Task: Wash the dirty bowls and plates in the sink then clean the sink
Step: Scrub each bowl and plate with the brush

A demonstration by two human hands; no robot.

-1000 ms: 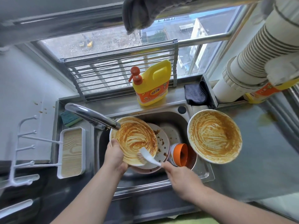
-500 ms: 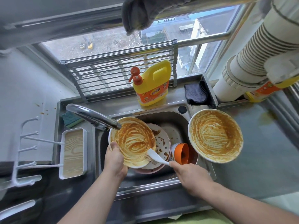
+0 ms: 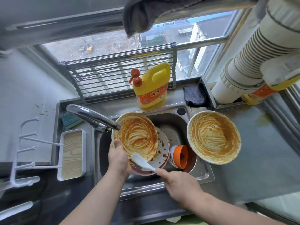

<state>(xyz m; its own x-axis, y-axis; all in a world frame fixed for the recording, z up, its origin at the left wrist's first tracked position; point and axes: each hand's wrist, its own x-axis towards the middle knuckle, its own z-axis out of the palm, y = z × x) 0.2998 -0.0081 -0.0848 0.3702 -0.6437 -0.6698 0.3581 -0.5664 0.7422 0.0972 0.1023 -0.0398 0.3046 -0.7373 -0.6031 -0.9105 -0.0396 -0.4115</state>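
My left hand [image 3: 119, 157] gripped sauce-smeared plate [image 3: 135, 136] at its 7 o'clock rim, tilted over sink [image 3: 203, 175]. My right hand [image 3: 179, 184] curled round white brush [image 3: 141, 161], head on plate's lower edge. Faucet [image 3: 92, 117] spout crowded plate at 10 o'clock. Speckled plate [image 3: 162, 148] underneath, orange cup [image 3: 179, 155] at 3 o'clock, second dirty plate [image 3: 214, 137] on sink's right rim. Detergent jug [image 3: 151, 86] at 12, sponge [image 3: 70, 120] at 9.

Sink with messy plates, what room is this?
Most likely a home kitchen. A steel sink under a tap holds sauce-smeared plates, and a yellow dish soap bottle stands behind it by the window.
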